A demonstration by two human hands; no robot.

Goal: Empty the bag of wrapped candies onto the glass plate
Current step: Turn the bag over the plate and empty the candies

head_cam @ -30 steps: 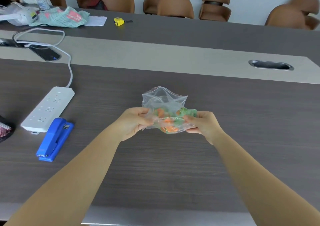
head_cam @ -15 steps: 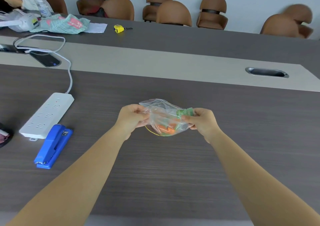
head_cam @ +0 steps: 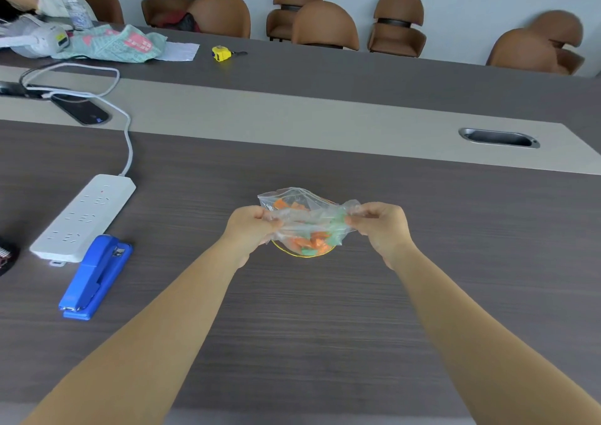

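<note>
A clear plastic bag [head_cam: 304,216] with orange and green wrapped candies [head_cam: 312,241] inside is stretched between both hands over the dark table. My left hand [head_cam: 248,226] pinches the bag's left edge and my right hand [head_cam: 379,224] pinches its right edge. Directly beneath the bag lies the glass plate [head_cam: 304,255]; only its thin yellow-tinted front rim shows, the rest is hidden by the bag. I cannot tell whether the orange and green pieces low down lie in the bag or on the plate.
A white power strip [head_cam: 83,218] and a blue stapler [head_cam: 96,276] lie to the left. A phone [head_cam: 79,110], cable, yellow tape measure [head_cam: 221,53] and cloth items sit farther back. A metal cable slot [head_cam: 499,137] is at the right. Brown chairs line the far side.
Both hands have pulled apart, spreading the bag wider and flatter above the plate. The candies have shifted lower in the bag, and the plate's rim now shows under it.
</note>
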